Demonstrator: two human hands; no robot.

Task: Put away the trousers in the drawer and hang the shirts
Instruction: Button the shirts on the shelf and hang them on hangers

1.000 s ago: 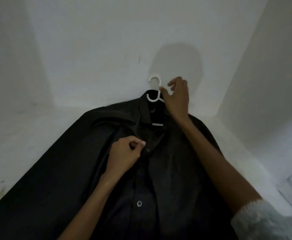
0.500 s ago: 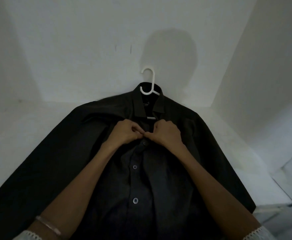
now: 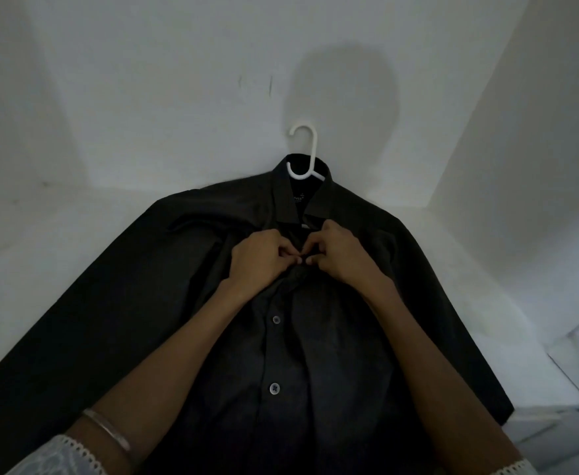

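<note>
shirt (image 3: 315,354) on white shelf (image 3: 48,269) between walls (image 3: 144,80), left hand (image 3: 260,260) and right hand (image 3: 344,260) fingers (image 3: 315,243) pinching it.

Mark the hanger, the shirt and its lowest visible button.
hanger (image 3: 312,152), head view, on the hook's straight stem.
shirt (image 3: 332,371), head view, on the front panel between the arms.
button (image 3: 274,388), head view, on its centre.
</note>
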